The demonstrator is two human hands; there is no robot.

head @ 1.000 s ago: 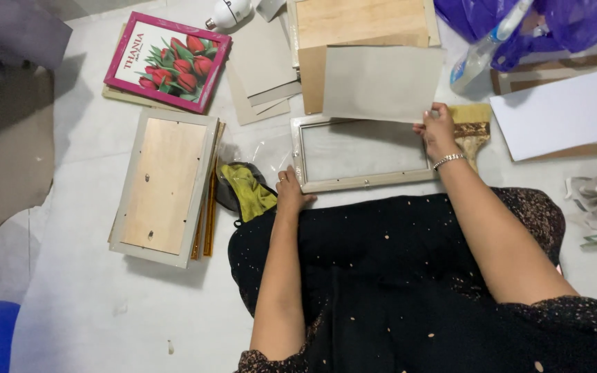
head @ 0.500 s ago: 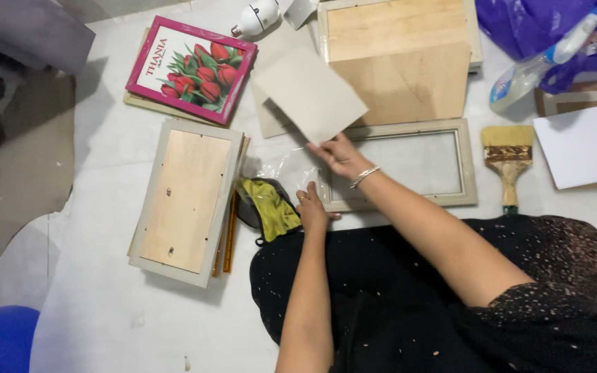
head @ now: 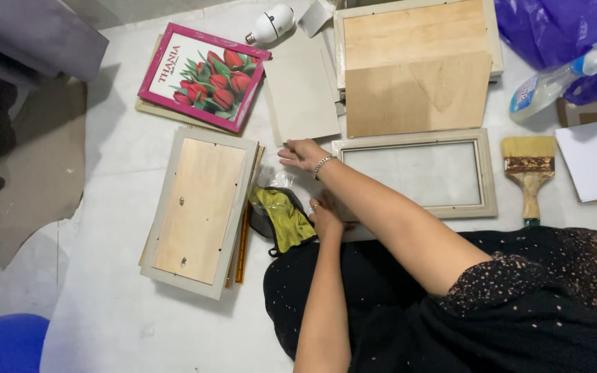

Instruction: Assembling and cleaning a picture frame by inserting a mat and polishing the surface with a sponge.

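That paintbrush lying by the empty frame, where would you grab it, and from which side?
Probably by the wooden handle of the paintbrush, coming from the person's side. It lies flat with the bristles pointing away and the narrow handle toward the lap, beside the empty frame, so the handle end is nearest and unobstructed.

Black speckled garment, bare forearms, silver bracelet on right wrist (head: 321,166), finger ring

Bright even light, soft shadows, sharp
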